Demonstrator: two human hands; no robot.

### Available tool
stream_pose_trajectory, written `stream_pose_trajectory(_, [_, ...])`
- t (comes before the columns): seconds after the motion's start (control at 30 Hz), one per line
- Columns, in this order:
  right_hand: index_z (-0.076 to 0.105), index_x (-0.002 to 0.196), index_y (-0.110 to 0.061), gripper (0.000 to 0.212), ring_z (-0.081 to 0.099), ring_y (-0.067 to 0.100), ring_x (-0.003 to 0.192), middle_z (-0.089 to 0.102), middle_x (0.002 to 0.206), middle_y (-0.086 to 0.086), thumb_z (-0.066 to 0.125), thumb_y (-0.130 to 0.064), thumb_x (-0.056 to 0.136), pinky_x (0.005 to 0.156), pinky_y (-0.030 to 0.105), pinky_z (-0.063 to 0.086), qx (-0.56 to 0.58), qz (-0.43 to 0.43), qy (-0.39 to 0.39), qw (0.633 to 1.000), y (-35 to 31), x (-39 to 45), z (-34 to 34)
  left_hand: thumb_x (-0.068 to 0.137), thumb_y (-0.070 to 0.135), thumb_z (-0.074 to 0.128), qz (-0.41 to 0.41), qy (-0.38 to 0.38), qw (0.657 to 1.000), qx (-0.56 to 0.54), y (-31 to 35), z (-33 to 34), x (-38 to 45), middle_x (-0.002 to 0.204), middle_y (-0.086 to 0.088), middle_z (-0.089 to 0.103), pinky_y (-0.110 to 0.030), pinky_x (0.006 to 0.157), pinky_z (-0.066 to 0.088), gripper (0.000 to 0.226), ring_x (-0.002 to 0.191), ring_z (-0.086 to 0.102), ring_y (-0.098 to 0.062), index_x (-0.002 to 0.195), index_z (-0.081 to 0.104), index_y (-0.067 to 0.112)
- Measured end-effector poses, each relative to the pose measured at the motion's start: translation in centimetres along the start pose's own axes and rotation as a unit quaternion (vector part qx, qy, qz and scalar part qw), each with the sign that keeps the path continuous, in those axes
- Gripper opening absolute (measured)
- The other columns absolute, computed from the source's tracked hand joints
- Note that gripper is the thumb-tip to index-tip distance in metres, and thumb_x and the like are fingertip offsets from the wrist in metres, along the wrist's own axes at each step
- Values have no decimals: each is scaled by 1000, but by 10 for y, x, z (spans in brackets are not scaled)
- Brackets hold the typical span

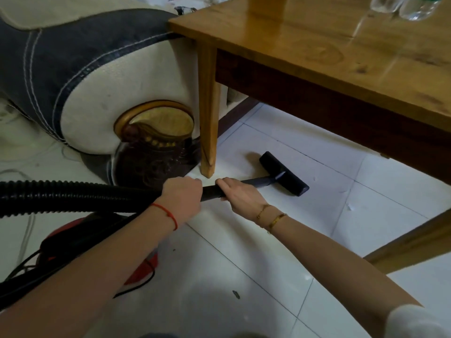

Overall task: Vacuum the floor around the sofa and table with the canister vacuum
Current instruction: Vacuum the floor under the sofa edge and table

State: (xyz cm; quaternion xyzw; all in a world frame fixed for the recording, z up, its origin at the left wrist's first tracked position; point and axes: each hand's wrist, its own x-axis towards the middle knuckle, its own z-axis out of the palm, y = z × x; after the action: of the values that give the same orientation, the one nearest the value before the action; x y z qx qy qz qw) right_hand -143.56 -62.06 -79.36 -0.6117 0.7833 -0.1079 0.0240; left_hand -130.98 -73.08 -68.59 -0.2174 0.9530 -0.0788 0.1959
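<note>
- The red canister (pixel 144 269) sits mostly behind the left forearm, only patches showing.
- The ribbed hose (pixel 73 196) runs off the left edge.
- The wand (pixel 210 192) is covered where the left hand (pixel 181 195) and right hand (pixel 240 193) wrap it.
- Clear bottles (pixel 402 6) on the table (pixel 341 57) are cropped at the top (labels unreadable).
- The sofa (pixel 85 76) is cut off too.

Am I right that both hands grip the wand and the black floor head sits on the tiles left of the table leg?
Not quite. The head view shows the floor head on the tiles to the right of the table leg, under the table edge. Both the left hand and right hand do grip the wand.
</note>
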Motion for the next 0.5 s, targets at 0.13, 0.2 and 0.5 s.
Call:
stream_pose_trajectory(0.13, [44,121,-11,27,53,26,89,54,109,10,50,-13,95,63,40,48,13,-17,6,1000,-3,8,-1,92,35,54,-6,-60,997,43,-22,-18,-13,118,-5,57,-32,81,45,39,107,59,-23,125,48,16])
stream_pose_trajectory(0.2, [43,124,-13,30,53,25,92,54,111,9,51,-15,95,64,39,48,13,-24,8,1000,-5,13,2,92,37,56,-14,-55,997,58,-25,-18,-18,117,-4,58,-31,79,44,41,106,59,-22,125,49,15])
stream_pose_trajectory(0.5, [44,117,-13,28,52,25,88,57,105,9,52,-22,92,76,36,47,40,-15,45,998,-22,20,40,93,30,56,-66,36,997,27,-26,44,-33,113,-3,62,-29,78,45,33,103,63,-21,119,51,11])
